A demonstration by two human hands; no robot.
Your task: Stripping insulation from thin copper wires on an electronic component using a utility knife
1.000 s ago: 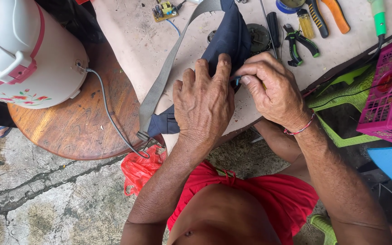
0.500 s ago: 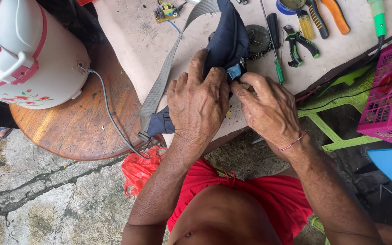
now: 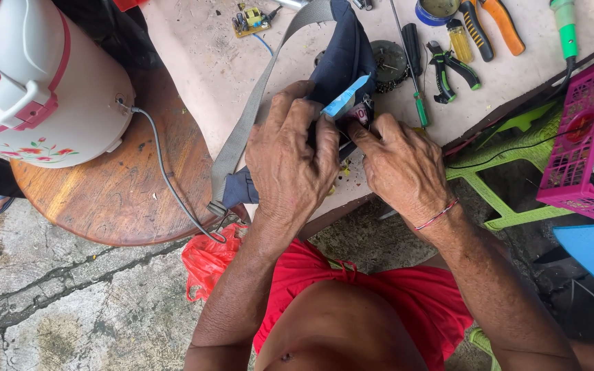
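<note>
A dark blue pouch with a grey strap lies on the pale worktable. My left hand presses down on the pouch's near end and grips it. My right hand pinches at the pouch's opening, where a small light blue packet sticks out between both hands. What my right fingertips hold is hidden.
A white and pink appliance with a grey cord sits on a round wooden stool at left. Pliers, screwdrivers, a small circuit board lie on the table. A pink basket and green plastic stool stand right.
Both hands shifted along the pouch's opening. The light blue packet has come into view, sticking out of the pouch between my hands.
</note>
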